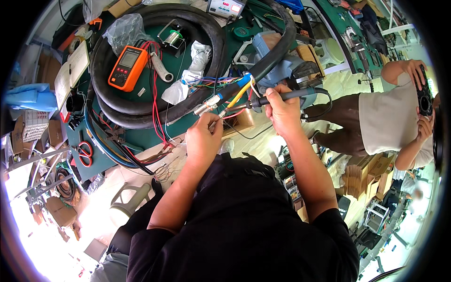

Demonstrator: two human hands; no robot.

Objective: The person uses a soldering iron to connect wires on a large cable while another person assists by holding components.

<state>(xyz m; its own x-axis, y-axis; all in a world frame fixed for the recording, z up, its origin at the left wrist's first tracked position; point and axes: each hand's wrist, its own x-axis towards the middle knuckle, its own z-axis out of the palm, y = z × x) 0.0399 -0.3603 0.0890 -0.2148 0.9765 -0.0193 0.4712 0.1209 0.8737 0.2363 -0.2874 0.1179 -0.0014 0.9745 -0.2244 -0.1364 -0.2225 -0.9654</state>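
Note:
My right hand (282,105) grips a black soldering iron (294,93), its tip angled down-left to the end of a thick yellow wire (238,96). My left hand (205,134) is closed in a pinch just below that tip, on something small and thin that I cannot make out. A metal cylindrical connector (206,103) with a blue ring lies above it, beside thin coloured wires (213,81) from a thick black cable (264,66). An orange handheld meter (124,68) with red leads and a solder spool (173,39) sit inside the coiled cable on the green bench mat (83,164).
Red-handled scissors (85,153) lie at the bench's left edge, below an open notebook (70,73). A stool (127,199) stands lower left. Another person (385,117) stands at my right, holding a black camera-like device. Stacked cardboard (359,181) is behind them.

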